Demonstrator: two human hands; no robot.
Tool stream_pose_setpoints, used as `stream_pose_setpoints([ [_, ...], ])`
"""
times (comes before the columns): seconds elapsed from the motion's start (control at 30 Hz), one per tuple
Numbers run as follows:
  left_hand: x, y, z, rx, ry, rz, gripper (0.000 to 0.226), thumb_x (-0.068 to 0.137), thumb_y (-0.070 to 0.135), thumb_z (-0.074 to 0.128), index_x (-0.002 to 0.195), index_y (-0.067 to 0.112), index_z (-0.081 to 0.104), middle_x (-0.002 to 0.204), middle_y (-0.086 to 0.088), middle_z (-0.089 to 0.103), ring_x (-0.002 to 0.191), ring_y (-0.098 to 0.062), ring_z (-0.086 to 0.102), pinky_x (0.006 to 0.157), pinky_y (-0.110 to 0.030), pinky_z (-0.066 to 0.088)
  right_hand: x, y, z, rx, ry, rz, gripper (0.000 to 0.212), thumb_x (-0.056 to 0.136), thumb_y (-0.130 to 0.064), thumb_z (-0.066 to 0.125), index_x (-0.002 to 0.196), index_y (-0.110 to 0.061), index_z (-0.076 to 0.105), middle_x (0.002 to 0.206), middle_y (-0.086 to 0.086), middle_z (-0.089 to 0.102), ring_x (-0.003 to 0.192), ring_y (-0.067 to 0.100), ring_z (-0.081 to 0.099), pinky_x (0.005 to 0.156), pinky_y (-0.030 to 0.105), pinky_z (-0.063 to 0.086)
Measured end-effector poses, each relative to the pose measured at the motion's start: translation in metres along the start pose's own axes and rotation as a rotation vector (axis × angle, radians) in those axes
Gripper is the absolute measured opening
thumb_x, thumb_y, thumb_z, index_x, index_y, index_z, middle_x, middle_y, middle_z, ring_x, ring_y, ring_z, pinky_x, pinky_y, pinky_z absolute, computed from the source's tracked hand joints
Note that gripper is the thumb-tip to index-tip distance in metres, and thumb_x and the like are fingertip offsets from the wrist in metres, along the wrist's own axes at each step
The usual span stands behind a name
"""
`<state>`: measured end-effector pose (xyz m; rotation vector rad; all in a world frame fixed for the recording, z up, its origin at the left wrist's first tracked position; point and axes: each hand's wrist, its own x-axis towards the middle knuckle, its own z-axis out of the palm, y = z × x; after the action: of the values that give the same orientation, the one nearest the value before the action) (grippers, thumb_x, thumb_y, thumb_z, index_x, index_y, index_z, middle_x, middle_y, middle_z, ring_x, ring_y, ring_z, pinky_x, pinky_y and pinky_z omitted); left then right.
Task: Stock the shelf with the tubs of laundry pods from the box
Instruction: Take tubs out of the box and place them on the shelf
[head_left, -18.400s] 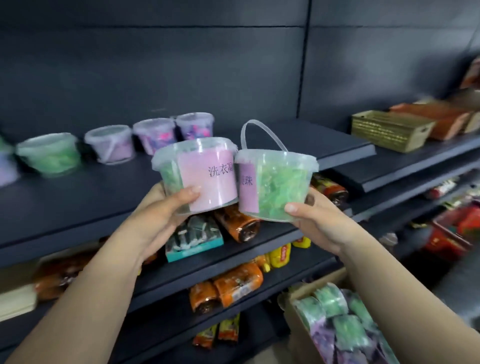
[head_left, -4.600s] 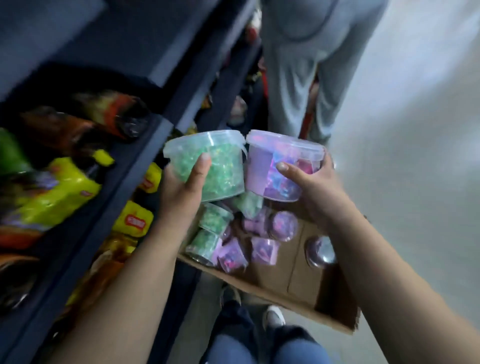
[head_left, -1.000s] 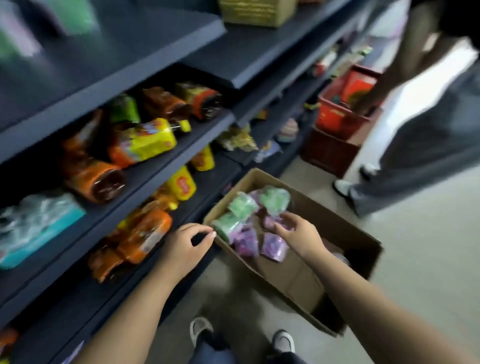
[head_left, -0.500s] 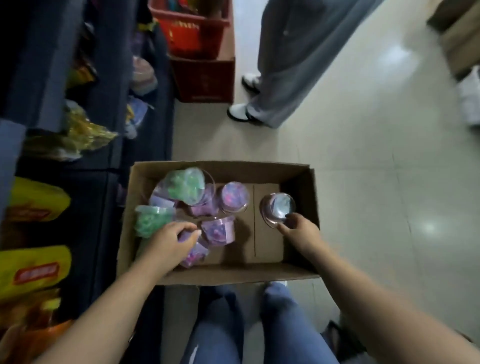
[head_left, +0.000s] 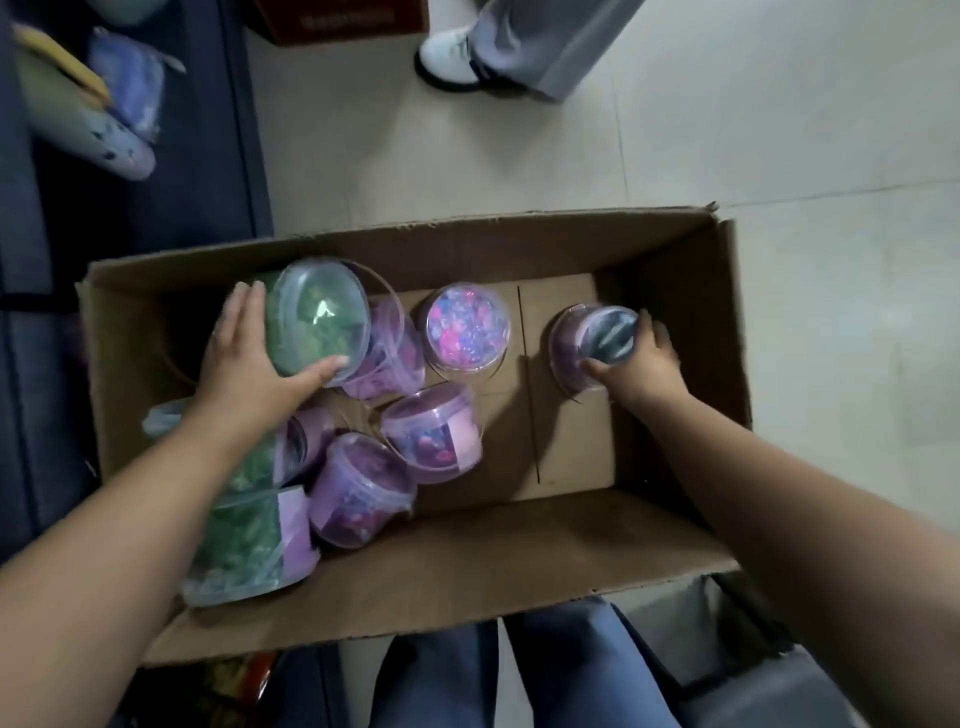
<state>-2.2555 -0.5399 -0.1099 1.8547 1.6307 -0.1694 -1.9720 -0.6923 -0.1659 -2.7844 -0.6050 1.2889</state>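
An open cardboard box (head_left: 685, 322) sits on the floor below me with several clear tubs of laundry pods inside. My left hand (head_left: 244, 358) grips a green-pod tub (head_left: 311, 322) at the box's left, thumb under its lid. At the right, my right hand (head_left: 641, 364) curls round a purple-pod tub (head_left: 592, 338). An upright purple tub (head_left: 466, 325) stands between them. More purple tubs (head_left: 431, 436) and a green tub (head_left: 249, 540) lie tipped at the lower left.
The dark shelf unit (head_left: 130, 208) runs down the left with packaged goods on its low shelf. Another person's white shoe and grey trouser leg (head_left: 498, 47) stand on the tiled floor beyond the box. My own legs (head_left: 519, 675) are just below the box.
Both hands have gone deeper into the box. My left hand moved up from a lower tub and took the green tub; my right hand closed round the purple tub it was touching.
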Motion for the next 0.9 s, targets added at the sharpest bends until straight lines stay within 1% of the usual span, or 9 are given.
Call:
stream_pose_setpoints([
  [0.13, 0.015, -0.014, 0.011, 0.100, -0.013, 0.082, 0.111, 0.065, 0.027, 0.080, 0.147, 0.015, 0.007, 0.155, -0.009, 0.010, 0.142, -0.026, 0.008, 0.114, -0.033, 0.006, 0.016, 0.004, 0.015, -0.001, -0.015, 0.045, 0.105, 0.078, -0.045, 0.067, 0.148, -0.019, -0.008, 0.157, 0.009, -0.004, 0.144, 0.030, 0.000, 0.116, 0.039, 0.007],
  [0.33, 0.025, -0.025, 0.013, 0.127, -0.075, 0.090, 0.127, 0.054, 0.020, 0.087, 0.147, 0.014, 0.000, 0.154, -0.012, 0.008, 0.141, -0.027, 0.006, 0.114, -0.033, 0.004, 0.027, -0.002, 0.026, 0.029, 0.059, 0.111, 0.109, 0.076, -0.043, 0.070, 0.147, -0.024, -0.010, 0.156, 0.009, -0.002, 0.143, 0.033, 0.007, 0.113, 0.044, 0.020],
  [0.4, 0.027, -0.031, 0.013, 0.104, -0.078, 0.120, 0.126, 0.051, 0.017, 0.088, 0.146, 0.013, 0.006, 0.152, -0.012, 0.014, 0.141, -0.027, 0.012, 0.115, -0.034, 0.009, 0.030, -0.004, 0.024, 0.009, 0.075, 0.112, 0.110, 0.074, -0.043, 0.072, 0.147, -0.027, -0.008, 0.153, 0.014, 0.007, 0.139, 0.037, 0.019, 0.109, 0.046, 0.028],
  [0.5, 0.028, -0.032, 0.011, 0.041, -0.032, 0.143, 0.116, 0.044, 0.019, 0.091, 0.140, 0.011, 0.026, 0.142, -0.013, 0.037, 0.132, -0.029, 0.033, 0.111, -0.042, 0.026, 0.029, -0.005, 0.017, 0.066, 0.057, 0.128, 0.106, 0.072, -0.042, 0.073, 0.146, -0.033, -0.002, 0.146, 0.017, 0.018, 0.130, 0.039, 0.033, 0.102, 0.044, 0.037],
  [0.57, 0.022, -0.027, 0.010, 0.064, 0.026, 0.122, 0.106, 0.045, 0.025, 0.091, 0.135, 0.011, 0.035, 0.136, -0.014, 0.044, 0.127, -0.030, 0.039, 0.109, -0.045, 0.030, 0.024, -0.002, 0.013, 0.241, 0.038, 0.148, 0.095, 0.075, -0.043, 0.070, 0.146, -0.031, 0.009, 0.144, 0.017, 0.025, 0.126, 0.037, 0.039, 0.098, 0.042, 0.041],
  [0.63, 0.015, -0.020, 0.010, 0.104, 0.072, 0.109, 0.100, 0.047, 0.028, 0.090, 0.132, 0.009, 0.039, 0.133, -0.016, 0.045, 0.125, -0.032, 0.039, 0.108, -0.046, 0.030, 0.017, 0.003, 0.011, 0.591, 0.002, 0.172, 0.085, 0.076, -0.039, 0.071, 0.143, -0.025, 0.019, 0.141, 0.014, 0.035, 0.123, 0.035, 0.045, 0.096, 0.042, 0.046],
  [0.73, 0.007, -0.012, 0.013, 0.142, 0.034, 0.099, 0.104, 0.052, 0.025, 0.088, 0.137, 0.008, 0.031, 0.139, -0.019, 0.034, 0.131, -0.033, 0.028, 0.112, -0.041, 0.020, 0.009, 0.008, 0.014, 0.997, -0.082, 0.331, 0.086, 0.078, -0.037, 0.069, 0.143, -0.020, 0.015, 0.140, 0.013, 0.038, 0.121, 0.034, 0.048, 0.092, 0.040, 0.046],
  [0.83, 0.010, -0.007, 0.012, 0.185, -0.081, 0.036, 0.117, 0.053, 0.036, 0.087, 0.145, 0.023, 0.016, 0.144, -0.014, 0.019, 0.135, -0.031, 0.014, 0.113, -0.040, 0.013, 0.008, 0.010, 0.028, 1.100, -0.113, 0.444, 0.096, 0.074, -0.047, 0.070, 0.143, -0.014, 0.013, 0.141, 0.014, 0.039, 0.124, 0.032, 0.046, 0.095, 0.041, 0.039],
  [0.9, 0.013, -0.006, 0.012, 0.190, -0.106, 0.007, 0.120, 0.049, 0.050, 0.085, 0.144, 0.027, 0.015, 0.143, -0.012, 0.018, 0.134, -0.030, 0.014, 0.112, -0.040, 0.014, 0.006, 0.010, 0.037, 1.070, -0.123, 0.453, 0.102, 0.071, -0.053, 0.069, 0.144, -0.010, 0.012, 0.142, 0.015, 0.038, 0.127, 0.031, 0.042, 0.100, 0.042, 0.035],
])
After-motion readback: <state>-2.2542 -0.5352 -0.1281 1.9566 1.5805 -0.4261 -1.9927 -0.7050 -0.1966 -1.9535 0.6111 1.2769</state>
